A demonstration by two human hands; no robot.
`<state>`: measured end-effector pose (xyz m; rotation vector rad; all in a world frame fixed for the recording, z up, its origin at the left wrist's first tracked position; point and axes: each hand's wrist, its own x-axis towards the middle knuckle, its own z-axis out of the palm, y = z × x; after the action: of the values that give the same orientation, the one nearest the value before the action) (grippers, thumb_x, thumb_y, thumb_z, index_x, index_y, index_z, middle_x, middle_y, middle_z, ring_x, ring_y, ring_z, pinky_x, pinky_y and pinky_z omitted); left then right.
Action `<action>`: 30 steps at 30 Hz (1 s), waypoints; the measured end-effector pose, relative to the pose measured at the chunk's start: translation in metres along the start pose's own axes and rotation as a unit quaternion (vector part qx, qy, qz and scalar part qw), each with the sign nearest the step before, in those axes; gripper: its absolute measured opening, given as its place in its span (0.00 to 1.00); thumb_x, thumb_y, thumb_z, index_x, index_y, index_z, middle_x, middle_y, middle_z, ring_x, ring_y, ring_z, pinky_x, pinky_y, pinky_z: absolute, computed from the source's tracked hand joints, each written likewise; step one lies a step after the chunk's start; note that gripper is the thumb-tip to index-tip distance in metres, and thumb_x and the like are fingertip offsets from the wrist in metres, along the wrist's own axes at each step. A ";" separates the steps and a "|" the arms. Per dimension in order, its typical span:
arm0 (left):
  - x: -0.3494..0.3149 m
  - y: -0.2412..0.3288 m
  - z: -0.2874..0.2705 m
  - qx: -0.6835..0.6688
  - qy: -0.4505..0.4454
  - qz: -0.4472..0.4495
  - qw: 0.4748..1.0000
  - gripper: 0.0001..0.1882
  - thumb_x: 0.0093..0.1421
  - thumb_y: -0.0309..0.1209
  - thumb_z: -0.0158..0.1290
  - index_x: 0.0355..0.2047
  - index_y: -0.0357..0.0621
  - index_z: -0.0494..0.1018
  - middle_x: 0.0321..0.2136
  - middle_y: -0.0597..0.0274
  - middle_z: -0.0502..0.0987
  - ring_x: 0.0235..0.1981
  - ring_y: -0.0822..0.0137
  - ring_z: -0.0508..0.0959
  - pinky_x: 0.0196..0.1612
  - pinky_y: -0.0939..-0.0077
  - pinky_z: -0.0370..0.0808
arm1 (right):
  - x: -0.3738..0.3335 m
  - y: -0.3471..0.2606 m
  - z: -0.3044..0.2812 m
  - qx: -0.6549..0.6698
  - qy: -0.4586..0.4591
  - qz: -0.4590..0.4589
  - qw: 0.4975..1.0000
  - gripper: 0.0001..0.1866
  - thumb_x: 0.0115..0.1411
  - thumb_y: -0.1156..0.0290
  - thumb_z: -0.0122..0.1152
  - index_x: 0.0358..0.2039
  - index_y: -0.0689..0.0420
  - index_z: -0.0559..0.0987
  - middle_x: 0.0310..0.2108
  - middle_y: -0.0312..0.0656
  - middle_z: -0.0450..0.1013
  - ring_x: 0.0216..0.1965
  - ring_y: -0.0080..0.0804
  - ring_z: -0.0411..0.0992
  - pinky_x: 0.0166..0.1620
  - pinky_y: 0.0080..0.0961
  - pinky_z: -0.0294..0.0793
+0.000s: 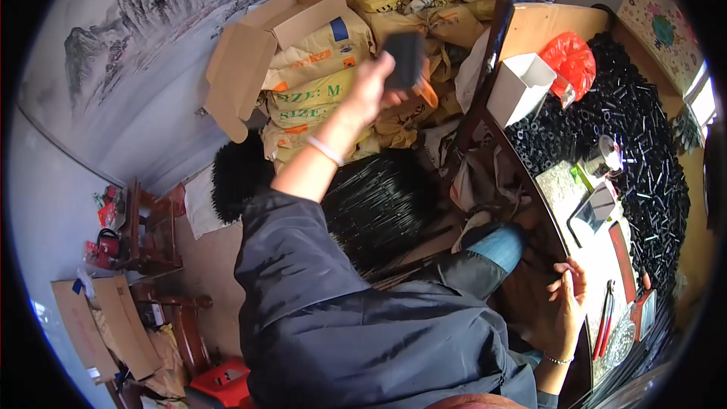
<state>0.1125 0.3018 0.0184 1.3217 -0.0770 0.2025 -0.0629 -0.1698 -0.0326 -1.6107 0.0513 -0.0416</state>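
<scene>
My left hand (369,89) is raised over the sacks, closed on a dark rectangular block (403,60) that is blurred by motion, so its kind does not show. An orange strip (426,93) appears just beside the block. Below that arm lies a large bundle of thin black rods (386,201). My right hand (569,288) is at the table's near edge with its fingers loosely curled and apart. Nothing shows in it. On the table (559,189), the nearest things to it are a phone-like device (593,210) and red-handled tongs or pliers (605,320).
Stacked yellow sacks (318,98) and an open cardboard box (246,60) stand ahead. Small black tubular pieces (636,136) cover the table's far side, near a white box (521,89) and a red plastic bag (568,64). Wooden stools (155,235) stand left.
</scene>
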 end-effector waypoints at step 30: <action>0.146 0.058 -0.289 0.759 0.240 0.096 0.597 0.20 0.51 0.20 0.45 0.43 0.50 0.76 0.41 0.50 0.76 0.47 0.50 0.72 0.55 0.62 0.66 | 0.042 0.031 0.021 -0.103 0.028 0.162 0.981 0.12 0.62 0.68 0.54 0.44 0.58 0.71 0.27 0.34 0.73 0.18 0.13 0.66 0.20 0.08 0.63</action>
<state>0.2279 0.6095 0.0271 2.9333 0.5610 0.9579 -0.0201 -0.1524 -0.0647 -1.7893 0.3717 0.1748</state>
